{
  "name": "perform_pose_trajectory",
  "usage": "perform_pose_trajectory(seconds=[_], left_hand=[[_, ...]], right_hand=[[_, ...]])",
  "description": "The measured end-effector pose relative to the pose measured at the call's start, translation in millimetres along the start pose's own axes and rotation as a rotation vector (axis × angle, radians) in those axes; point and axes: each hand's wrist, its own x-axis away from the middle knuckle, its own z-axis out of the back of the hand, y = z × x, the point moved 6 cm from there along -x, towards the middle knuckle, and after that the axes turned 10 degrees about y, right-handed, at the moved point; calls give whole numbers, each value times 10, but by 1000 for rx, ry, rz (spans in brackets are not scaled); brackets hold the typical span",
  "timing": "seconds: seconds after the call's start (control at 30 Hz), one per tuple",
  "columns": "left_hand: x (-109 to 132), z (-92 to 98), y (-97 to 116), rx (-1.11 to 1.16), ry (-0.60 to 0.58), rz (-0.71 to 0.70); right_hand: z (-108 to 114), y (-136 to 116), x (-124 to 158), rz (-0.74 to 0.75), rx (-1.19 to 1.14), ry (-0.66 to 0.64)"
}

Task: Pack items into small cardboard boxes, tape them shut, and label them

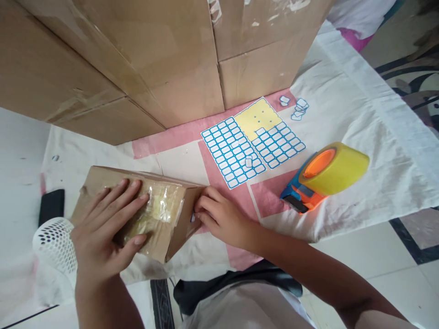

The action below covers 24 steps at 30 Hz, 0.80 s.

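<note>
A small cardboard box (176, 214) with glossy clear tape over its top sits on the cloth-covered table. My left hand (106, 224) lies flat on that top, fingers stretched out and thumb spread. At the box's right end, my right hand (219, 217) has its fingers bent and pressed together against the cardboard. A small white label sticker (192, 217) with a blue edge shows at the fingertips, partly hidden by them. Beyond the hand lie sheets of blue-bordered label stickers (233, 151), one partly peeled down to its yellow backing (257, 116).
Large cardboard boxes (164, 59) stand along the back. A tape dispenser (318, 176) with yellowish tape is at the right. Several loose labels (299, 109) lie behind it. At the left are a white perforated object (56, 242) and a black phone-like object (51, 208).
</note>
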Motion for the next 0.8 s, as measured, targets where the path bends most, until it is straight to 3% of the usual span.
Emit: perform_pose_trajectory(seconds=[0.4,0.53,0.6,0.7,0.8], left_hand=[[19,7,18,-19,-13,-27],[7,-2,3,-24,-10,-32],[-7,-6,-13,-25,-9,-26],[8,8,-54,-24,3,-11],[111,33,-85,23,92,-3]], right_hand=[[-33,18,11,-34,-17,28],[38,134,29,-161,-15,186],[84,163,13,-147,-28,236],[85,144,-48,-61,-36,152],[95,107,-84,-19,12,96]])
